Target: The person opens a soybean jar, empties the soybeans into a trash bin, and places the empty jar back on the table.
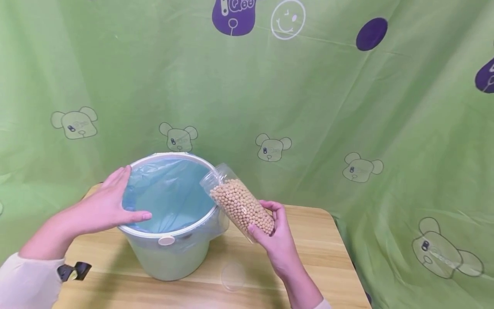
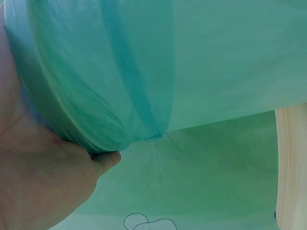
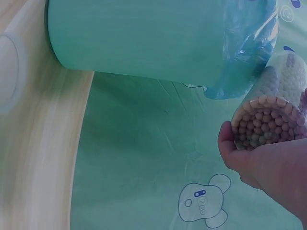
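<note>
A pale green bucket (image 1: 166,259) with a white rim is lined with a thin blue plastic bag (image 1: 170,189), folded over the rim. My left hand (image 1: 104,197) rests at the rim's left side, fingers extended along it and thumb stretched out over the opening. In the left wrist view, a fingertip (image 2: 114,160) lies right at the bag-covered rim. My right hand (image 1: 275,240) grips the lower end of a clear plastic jar (image 1: 243,208) full of round beige beans. The jar is tilted, its mouth up and left against the bucket's right rim; the beans stay inside.
The wooden table (image 1: 316,253) has rounded corners and ends just behind the bucket. A clear round disc (image 1: 233,277) lies on it in front of the bucket. A green printed curtain (image 1: 328,107) hangs behind and to the right.
</note>
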Motion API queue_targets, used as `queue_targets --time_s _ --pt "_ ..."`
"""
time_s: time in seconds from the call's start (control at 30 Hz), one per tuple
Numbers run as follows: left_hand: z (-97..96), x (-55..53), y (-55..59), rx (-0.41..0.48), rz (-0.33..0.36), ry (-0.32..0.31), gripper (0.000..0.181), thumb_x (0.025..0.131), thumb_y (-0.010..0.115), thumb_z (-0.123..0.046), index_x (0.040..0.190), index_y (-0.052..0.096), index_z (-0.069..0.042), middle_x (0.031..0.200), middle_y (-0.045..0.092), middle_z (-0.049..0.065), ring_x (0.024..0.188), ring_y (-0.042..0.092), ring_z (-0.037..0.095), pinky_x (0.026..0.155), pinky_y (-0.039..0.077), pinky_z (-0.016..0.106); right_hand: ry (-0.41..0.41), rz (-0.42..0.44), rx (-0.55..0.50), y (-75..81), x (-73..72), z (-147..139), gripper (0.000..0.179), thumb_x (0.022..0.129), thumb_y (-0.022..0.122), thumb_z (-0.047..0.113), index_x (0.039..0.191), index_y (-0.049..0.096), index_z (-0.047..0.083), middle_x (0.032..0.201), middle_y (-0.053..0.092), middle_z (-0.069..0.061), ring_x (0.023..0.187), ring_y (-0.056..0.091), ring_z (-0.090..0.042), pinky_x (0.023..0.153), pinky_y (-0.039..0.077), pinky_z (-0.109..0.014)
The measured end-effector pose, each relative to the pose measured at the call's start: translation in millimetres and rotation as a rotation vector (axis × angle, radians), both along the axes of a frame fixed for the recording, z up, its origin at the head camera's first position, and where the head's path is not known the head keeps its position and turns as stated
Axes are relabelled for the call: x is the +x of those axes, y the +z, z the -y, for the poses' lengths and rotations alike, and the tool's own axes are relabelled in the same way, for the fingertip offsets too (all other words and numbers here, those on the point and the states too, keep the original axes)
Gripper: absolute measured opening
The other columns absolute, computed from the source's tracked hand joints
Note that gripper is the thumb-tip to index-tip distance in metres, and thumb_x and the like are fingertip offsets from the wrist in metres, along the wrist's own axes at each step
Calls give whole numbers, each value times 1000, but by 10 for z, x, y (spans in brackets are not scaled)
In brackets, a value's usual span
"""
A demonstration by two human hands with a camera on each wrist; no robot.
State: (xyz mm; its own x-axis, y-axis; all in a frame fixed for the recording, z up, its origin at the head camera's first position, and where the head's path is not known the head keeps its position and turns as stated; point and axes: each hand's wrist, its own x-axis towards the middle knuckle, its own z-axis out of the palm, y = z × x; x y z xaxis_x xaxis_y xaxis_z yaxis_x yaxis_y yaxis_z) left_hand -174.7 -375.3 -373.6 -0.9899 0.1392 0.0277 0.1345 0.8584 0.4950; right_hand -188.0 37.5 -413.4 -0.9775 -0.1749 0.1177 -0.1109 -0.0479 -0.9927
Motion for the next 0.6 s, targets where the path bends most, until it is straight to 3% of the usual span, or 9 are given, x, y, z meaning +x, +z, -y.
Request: queue_targets --time_s 0.27,0.47,0.6 --pt "-31 -9 23 11 8 -7 148 84 82 -71 169 -10 8 177 -8 37 165 3 60 125 19 83 -40 -18 46 58 58 -16 70 90 77 -3 147 38 8 174 25 -9 139 58 -41 104 62 -31" --pt "-11 7 31 8 8 -3 146 85 82 -69 168 -10 8 177 -9 37 165 0 59 126 17 82 -45 -59 22 102 49 -5 76 89 77 -9 153 41 9 160 45 -20 139 59 -38 107 60 -29" --pt "1 12 32 16 10 1 146 85 82 -69 169 -10 7 177 -9 37 165 0 59 126 17 83 -70 -71 9 119 40 11 82 86 78 -11 156 41 11 157 47 -16 143 56 -34 111 58 -27"
